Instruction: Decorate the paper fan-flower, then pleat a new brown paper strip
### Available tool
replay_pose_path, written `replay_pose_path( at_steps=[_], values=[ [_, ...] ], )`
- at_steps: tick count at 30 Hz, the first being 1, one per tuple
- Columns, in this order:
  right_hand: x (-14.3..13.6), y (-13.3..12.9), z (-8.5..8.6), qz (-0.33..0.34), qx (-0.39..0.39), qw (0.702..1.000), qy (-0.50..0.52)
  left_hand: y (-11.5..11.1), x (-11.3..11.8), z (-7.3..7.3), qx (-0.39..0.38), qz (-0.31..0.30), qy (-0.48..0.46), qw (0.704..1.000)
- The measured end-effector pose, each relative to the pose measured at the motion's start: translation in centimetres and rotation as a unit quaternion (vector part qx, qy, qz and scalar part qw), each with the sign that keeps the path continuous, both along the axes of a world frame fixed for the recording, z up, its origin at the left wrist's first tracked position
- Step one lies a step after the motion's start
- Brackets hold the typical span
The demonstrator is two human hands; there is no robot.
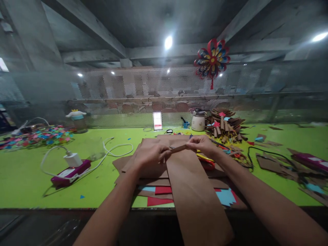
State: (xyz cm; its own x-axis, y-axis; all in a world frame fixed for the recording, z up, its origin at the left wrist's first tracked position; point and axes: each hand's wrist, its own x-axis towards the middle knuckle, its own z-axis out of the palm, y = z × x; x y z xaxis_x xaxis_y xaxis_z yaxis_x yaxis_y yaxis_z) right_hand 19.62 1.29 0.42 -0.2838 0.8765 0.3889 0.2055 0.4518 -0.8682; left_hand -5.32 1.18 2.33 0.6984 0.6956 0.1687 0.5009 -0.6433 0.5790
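A long brown paper strip runs from between my hands down over the table's front edge. My left hand pinches the left corner of its far end, fingers closed. At the right corner, my right hand grips the same end between thumb and fingers. That end looks folded over into a narrow raised band. Beneath the strip lies a stack of brown paper sheets, with red paper and light blue paper showing near the front. Scissors with red and yellow handles rest beside my right wrist, partly hidden.
On the green table stand a purple power strip with a white charger, a cup and a pot. Colourful paper pieces are heaped left; rolled brown paper pieces lie behind right. A mesh screen rises behind.
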Motion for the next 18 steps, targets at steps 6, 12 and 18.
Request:
replay_pose_path(
  at_steps=[6, 12, 18],
  values=[
    [0.8, 0.3, -0.1, 0.051, -0.046, 0.997, 0.024, 0.0, -0.1, 1.0, -0.041, 0.010, 0.005, 0.999],
    [0.7, -0.2, 0.6, 0.114, -0.091, 0.980, 0.136, -0.4, 0.1, 1.2, -0.105, -0.025, -0.072, 0.991],
    [-1.1, -2.7, 1.9, 0.292, -0.054, 0.955, 0.013, -0.4, 1.1, -0.1, -0.209, -0.118, -0.113, 0.964]
  ],
)
